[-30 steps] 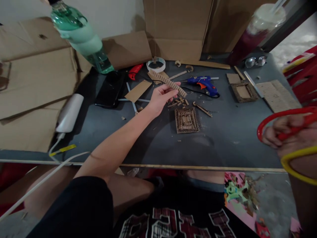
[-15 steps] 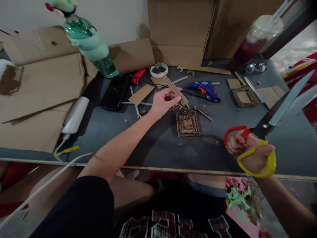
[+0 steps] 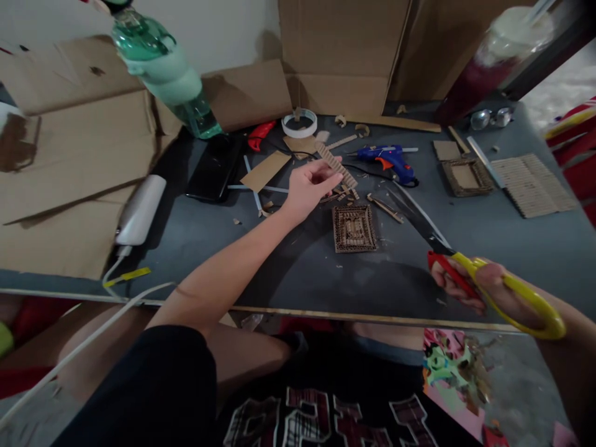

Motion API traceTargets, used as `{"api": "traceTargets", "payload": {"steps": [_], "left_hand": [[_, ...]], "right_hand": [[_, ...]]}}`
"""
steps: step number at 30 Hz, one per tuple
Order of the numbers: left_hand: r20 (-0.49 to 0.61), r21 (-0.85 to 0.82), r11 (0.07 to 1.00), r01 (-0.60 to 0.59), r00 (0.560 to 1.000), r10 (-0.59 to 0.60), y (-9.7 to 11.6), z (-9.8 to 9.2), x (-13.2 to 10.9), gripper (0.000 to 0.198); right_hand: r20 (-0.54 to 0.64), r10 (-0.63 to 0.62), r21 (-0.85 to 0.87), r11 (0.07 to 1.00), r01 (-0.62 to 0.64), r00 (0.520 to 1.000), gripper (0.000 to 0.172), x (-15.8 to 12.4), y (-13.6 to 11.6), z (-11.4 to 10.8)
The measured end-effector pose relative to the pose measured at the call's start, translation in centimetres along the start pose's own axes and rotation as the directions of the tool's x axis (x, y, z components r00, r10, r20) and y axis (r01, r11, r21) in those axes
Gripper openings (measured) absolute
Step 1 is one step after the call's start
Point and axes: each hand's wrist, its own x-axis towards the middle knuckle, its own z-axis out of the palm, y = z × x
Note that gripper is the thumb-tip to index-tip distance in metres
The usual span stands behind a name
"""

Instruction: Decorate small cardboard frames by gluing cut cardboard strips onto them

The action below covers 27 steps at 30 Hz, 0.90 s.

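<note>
Between thumb and fingers, my left hand (image 3: 308,189) pinches a narrow corrugated cardboard strip (image 3: 336,164), held at a slant over the table. My right hand (image 3: 482,288) grips scissors (image 3: 449,251) by their red and yellow handles. The blades point up and to the left, slightly apart, toward the middle of the table. Below the strip lies a small square cardboard piece (image 3: 354,228) built of stepped corrugated layers. Cardboard scraps and a thin rolled sliver (image 3: 385,208) lie beside it.
Behind my hands are a blue glue gun (image 3: 384,158), a tape roll (image 3: 299,124) and a black phone (image 3: 214,167). A green bottle (image 3: 172,81) stands back left, a dark red drink (image 3: 484,74) back right. A small cardboard frame (image 3: 468,177) and corrugated sheet (image 3: 533,184) lie right.
The scissors have turned from pointing up and right to pointing up and left, closer to the table's middle. My left hand with the strip has hardly moved.
</note>
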Motion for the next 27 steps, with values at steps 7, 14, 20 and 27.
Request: {"api": "traceTargets", "payload": {"steps": [7,14,20,27], "left_hand": [[0.004,-0.066,0.996,0.063,0.998,-0.063,0.0,0.4,0.0,0.028],[-0.025,-0.012,0.997,0.082,0.996,-0.083,0.1,0.8,-0.5,0.027],[-0.068,0.011,0.998,0.058,0.996,-0.057,1.1,1.5,-1.5,0.028],[-0.077,0.012,0.998,0.059,0.995,-0.058,1.3,1.8,-2.0,0.028]], "right_hand": [[0.078,0.024,-0.103,0.995,-0.016,0.997,0.080,2.3,-1.9,-0.7],[0.020,0.053,-0.174,0.984,-0.049,0.998,0.077,3.3,-3.1,0.0],[0.034,0.009,-0.231,0.973,-0.001,0.999,0.083,3.6,-3.8,0.2],[0.037,-0.033,-0.327,0.944,0.044,0.999,0.072,4.4,-3.6,-0.3]]}}
